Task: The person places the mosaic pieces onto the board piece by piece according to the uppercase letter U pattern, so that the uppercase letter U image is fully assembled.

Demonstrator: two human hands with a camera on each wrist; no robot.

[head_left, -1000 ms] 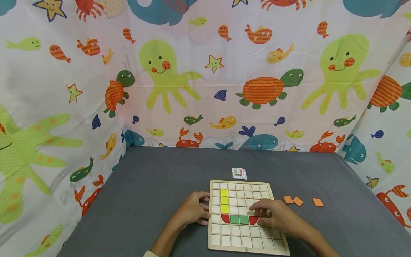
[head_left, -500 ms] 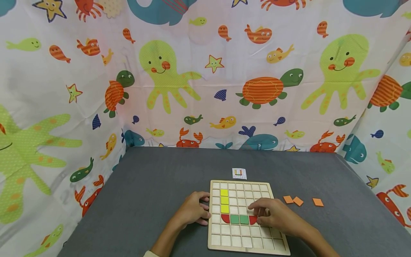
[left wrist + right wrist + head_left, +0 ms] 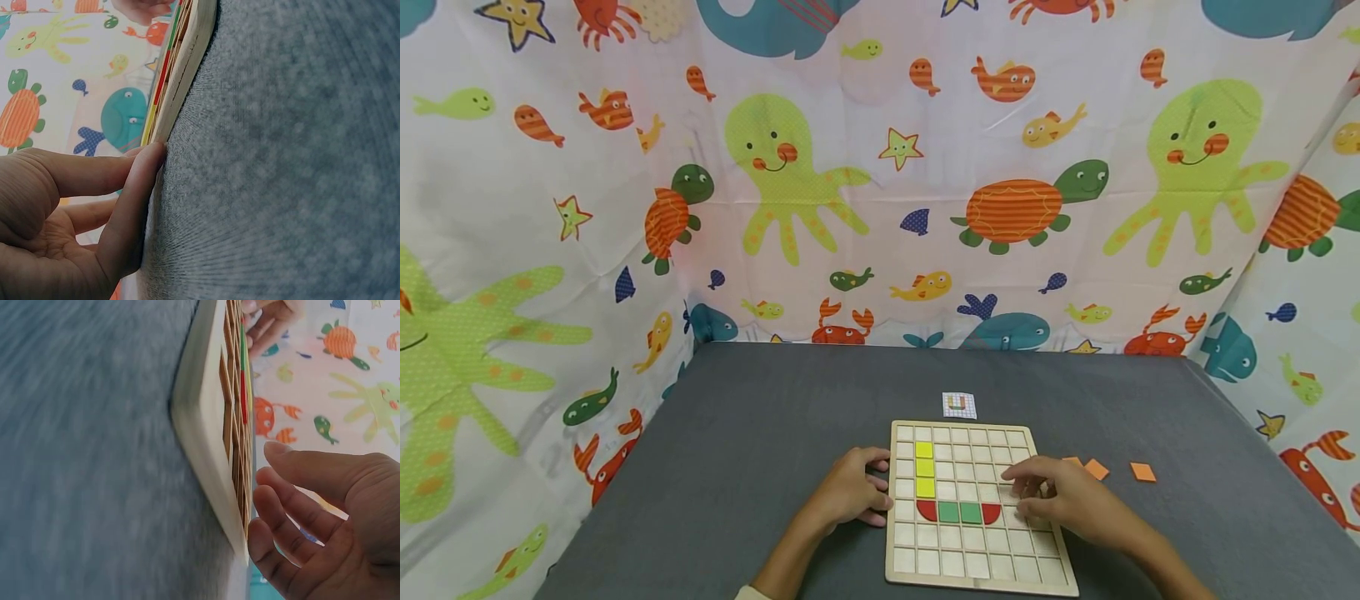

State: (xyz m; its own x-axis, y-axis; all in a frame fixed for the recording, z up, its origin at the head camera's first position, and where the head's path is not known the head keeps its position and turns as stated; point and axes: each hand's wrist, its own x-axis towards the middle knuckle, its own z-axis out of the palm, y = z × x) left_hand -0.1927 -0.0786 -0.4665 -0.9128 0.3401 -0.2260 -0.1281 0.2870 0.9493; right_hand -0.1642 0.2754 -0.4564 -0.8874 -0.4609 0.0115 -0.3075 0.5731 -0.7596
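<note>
A wooden grid board point(image 3: 977, 581) lies on the grey table. My left hand point(image 3: 847, 486) is at its left edge; in the left wrist view, fingertips point(image 3: 153, 156) touch the side of the rim. Over the board's right part is my right hand point(image 3: 1063, 496), fingers loosely bent and nothing between them. Set in the cells are yellow squares point(image 3: 924, 468), two green squares point(image 3: 959, 512) and two red quarter-round tiles, one at the left point(image 3: 927, 510) and one at the right point(image 3: 991, 514) end of the green pair.
Orange square tiles, one in the middle point(image 3: 1096, 470) and one farther right point(image 3: 1142, 472), lie right of the board; another is partly covered by my right hand. A small printed pattern card point(image 3: 958, 406) lies beyond the board. A sea-animal curtain point(image 3: 880, 275) surrounds the table.
My right hand has come off the right red tile and shifted a little to the right, leaving that tile in full view. My left hand keeps its place.
</note>
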